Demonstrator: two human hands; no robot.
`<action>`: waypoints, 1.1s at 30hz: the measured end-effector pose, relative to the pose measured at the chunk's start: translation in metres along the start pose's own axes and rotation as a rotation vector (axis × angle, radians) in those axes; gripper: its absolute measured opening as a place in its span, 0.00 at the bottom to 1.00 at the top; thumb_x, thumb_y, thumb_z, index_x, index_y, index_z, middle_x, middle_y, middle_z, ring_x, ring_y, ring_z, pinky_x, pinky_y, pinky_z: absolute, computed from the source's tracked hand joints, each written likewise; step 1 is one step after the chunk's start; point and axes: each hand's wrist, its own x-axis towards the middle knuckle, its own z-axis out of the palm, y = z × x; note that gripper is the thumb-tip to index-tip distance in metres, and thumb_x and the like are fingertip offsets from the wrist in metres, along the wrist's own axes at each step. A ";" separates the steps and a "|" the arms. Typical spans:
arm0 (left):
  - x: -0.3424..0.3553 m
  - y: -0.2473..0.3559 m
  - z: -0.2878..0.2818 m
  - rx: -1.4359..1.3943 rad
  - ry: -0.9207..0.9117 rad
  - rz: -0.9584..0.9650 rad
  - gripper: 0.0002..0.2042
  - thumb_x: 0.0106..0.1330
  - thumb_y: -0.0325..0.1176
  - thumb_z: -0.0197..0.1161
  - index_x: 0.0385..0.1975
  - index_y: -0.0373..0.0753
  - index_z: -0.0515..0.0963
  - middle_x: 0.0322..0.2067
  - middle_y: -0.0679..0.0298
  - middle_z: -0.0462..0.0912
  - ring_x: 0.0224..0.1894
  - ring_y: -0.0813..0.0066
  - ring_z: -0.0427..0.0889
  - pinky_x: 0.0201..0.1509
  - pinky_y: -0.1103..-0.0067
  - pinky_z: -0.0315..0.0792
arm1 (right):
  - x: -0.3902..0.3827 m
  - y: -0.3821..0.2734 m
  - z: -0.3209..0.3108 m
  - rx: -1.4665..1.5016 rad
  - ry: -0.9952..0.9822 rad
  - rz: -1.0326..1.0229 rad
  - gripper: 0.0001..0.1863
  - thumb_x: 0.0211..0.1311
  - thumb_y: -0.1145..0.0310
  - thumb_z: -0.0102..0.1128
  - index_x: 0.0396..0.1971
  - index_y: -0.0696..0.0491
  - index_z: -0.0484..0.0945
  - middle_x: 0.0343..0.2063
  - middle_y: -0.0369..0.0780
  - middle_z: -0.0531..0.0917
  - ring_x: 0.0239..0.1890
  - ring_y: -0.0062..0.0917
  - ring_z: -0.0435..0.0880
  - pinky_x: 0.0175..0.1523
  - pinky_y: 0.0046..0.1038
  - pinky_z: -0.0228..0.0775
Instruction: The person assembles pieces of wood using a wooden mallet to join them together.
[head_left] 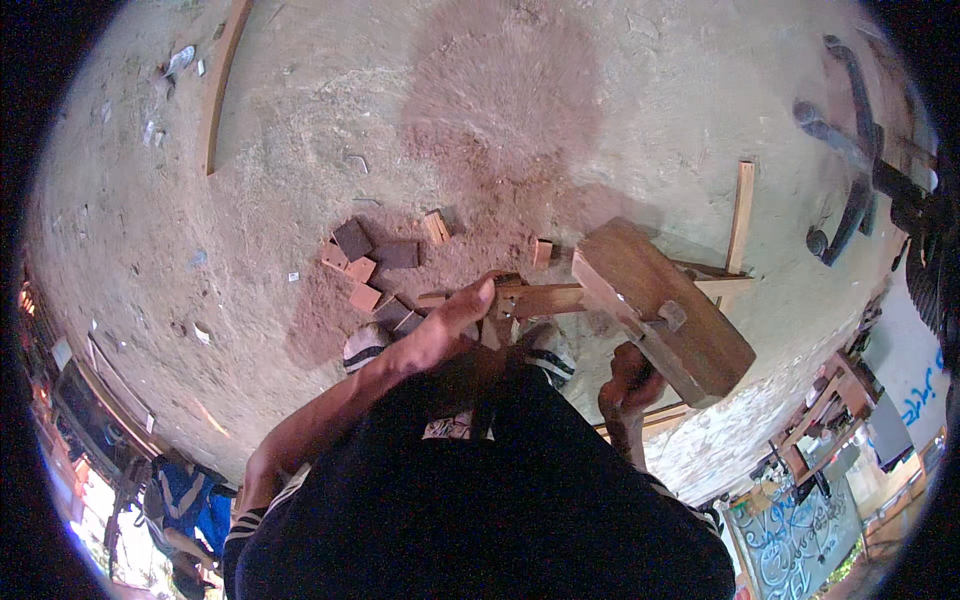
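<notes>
My right hand (632, 378) is closed round the handle of a large wooden mallet, mostly hidden under its head. The mallet's brown block head (690, 335) is raised above the right part of the work, and the handle's end shows as a small block through its top. In front of my body, my left hand (460, 315) grips a wooden frame (550, 299) at a corner joint, thumb on top. One rail of this frame runs right, passing beneath the mallet head. Whether the mallet touches the frame, I cannot tell.
Several small wood blocks (362, 297) lie on the dirt floor beyond my left shoe (365, 343). A wood strip (741, 215) lies at the right, a longer strip (225, 90) at the far left. A dark wheeled chair base (850, 160) stands at the far right.
</notes>
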 end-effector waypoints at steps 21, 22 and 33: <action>0.028 -0.005 -0.004 -0.698 0.213 -0.310 0.21 0.75 0.36 0.41 0.58 0.28 0.72 0.49 0.51 0.82 0.49 0.61 0.82 0.58 0.68 0.75 | -0.012 -0.065 0.050 0.154 0.123 0.020 0.16 0.70 0.69 0.56 0.53 0.60 0.71 0.37 0.46 0.79 0.38 0.31 0.77 0.44 0.34 0.69; 0.029 -0.006 -0.005 -0.697 0.179 -0.306 0.21 0.75 0.37 0.42 0.57 0.29 0.73 0.49 0.51 0.82 0.49 0.62 0.83 0.59 0.68 0.75 | -0.009 -0.063 0.050 0.133 0.146 -0.041 0.15 0.71 0.68 0.54 0.51 0.60 0.70 0.30 0.41 0.77 0.30 0.25 0.73 0.36 0.29 0.65; 0.036 -0.031 -0.004 -0.807 0.069 -0.040 0.26 0.79 0.51 0.44 0.60 0.32 0.71 0.53 0.55 0.81 0.54 0.61 0.80 0.63 0.66 0.69 | -0.013 -0.037 0.040 0.125 0.028 0.096 0.18 0.70 0.74 0.53 0.56 0.59 0.64 0.37 0.41 0.75 0.35 0.25 0.75 0.40 0.26 0.70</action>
